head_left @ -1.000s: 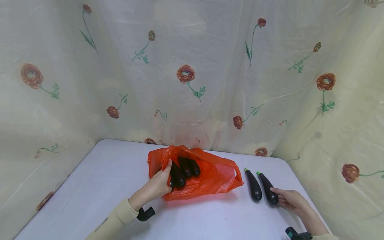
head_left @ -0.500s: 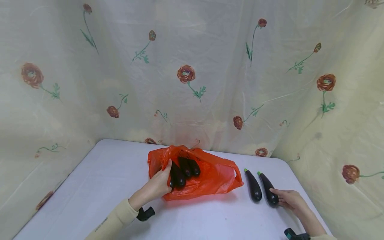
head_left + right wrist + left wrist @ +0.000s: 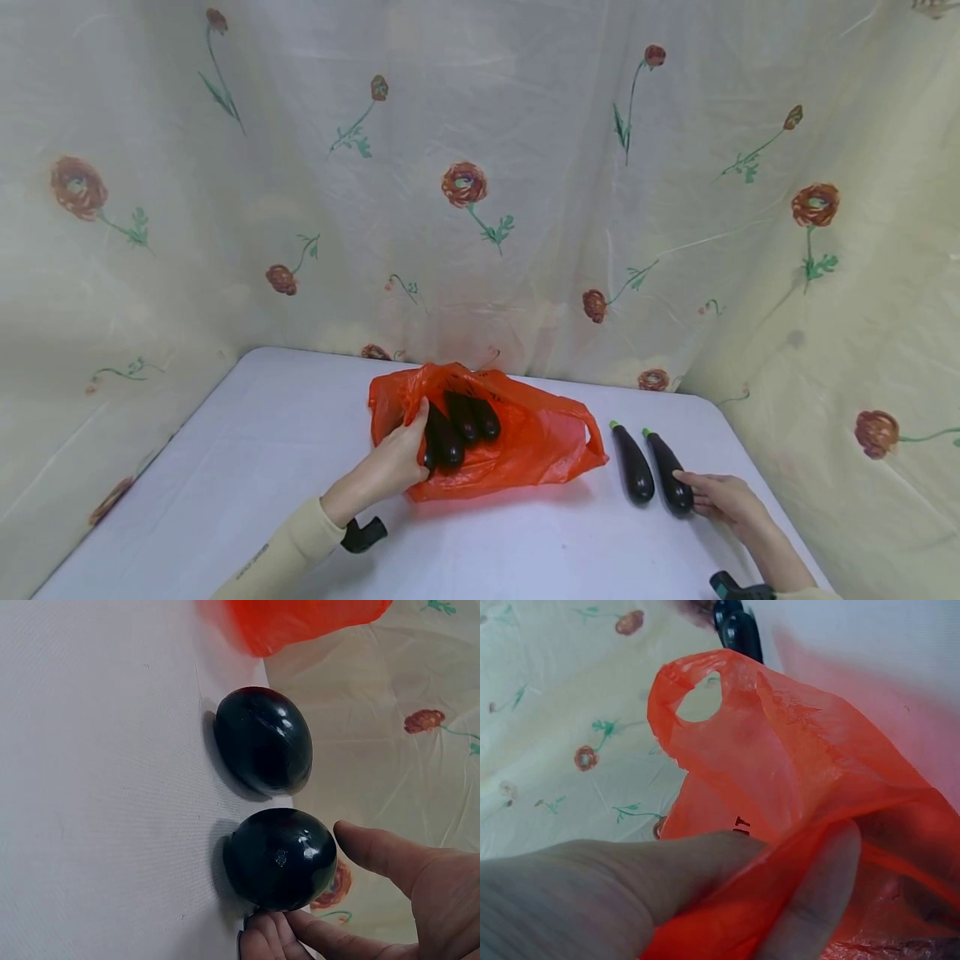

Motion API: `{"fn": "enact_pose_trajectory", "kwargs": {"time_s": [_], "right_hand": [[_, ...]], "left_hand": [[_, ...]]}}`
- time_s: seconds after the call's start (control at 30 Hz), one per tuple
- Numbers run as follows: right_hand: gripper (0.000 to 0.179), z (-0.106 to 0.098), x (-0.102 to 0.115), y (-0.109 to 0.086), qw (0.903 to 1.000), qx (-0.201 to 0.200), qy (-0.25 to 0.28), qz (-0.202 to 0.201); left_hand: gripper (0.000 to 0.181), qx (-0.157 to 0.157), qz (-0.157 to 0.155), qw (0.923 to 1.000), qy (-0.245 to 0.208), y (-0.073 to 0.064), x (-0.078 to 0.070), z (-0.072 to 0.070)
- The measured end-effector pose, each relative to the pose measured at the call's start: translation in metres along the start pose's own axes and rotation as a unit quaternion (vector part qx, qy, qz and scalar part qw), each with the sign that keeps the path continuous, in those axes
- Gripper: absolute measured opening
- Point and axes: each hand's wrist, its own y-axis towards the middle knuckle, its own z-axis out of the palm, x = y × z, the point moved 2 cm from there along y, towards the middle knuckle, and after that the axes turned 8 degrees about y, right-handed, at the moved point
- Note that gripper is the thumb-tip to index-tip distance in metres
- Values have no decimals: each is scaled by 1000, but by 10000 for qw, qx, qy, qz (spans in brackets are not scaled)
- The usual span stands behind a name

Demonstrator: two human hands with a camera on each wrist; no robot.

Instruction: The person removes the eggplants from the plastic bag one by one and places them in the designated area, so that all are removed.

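Note:
In the head view, my left hand (image 3: 393,458) grips the near edge of a red plastic bag (image 3: 525,442) lying on its side. Several dark eggplants (image 3: 465,417) show in its mouth. The left wrist view has the bag's film (image 3: 817,750) pinched between thumb and finger. At the right, my right hand (image 3: 723,497) holds the outer of two eggplants, the right-hand eggplant (image 3: 670,475), by its thick end. Its thumb lies on top and its fingers are at the outer side, as the right wrist view shows. Beside it lies the other eggplant (image 3: 262,741), untouched.
Everything lies on a white-covered table (image 3: 495,550). A flower-printed curtain (image 3: 525,208) hangs behind the table and along both sides. A loop handle (image 3: 701,697) of the bag points toward the two eggplants on the table.
My right forearm has shifted very slightly to the left, with the hand still at the same eggplant. The left hand and the bag look unmoved.

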Motion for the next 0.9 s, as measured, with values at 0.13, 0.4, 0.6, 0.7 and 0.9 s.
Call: {"fn": "enact_pose_trajectory", "kwargs": {"time_s": [0.13, 0.4, 0.6, 0.7, 0.9], "right_hand": [[85, 1, 1, -2, 10000, -30, -50, 15], [88, 0, 0, -1, 9997, -14, -222, 70], [88, -3, 0, -2, 9997, 35, -223, 57], [85, -4, 2, -4, 9999, 89, -100, -63], [74, -9, 4, -6, 9992, 140, 251, -278]], "left_hand": [[100, -4, -15, 10000, 28, 0, 0, 0], [102, -9, 16, 10000, -23, -1, 0, 1], [102, 5, 0, 10000, -43, -1, 0, 1], [102, -8, 2, 10000, -26, 0, -1, -1], [104, -26, -11, 10000, -39, 0, 0, -2]]}}
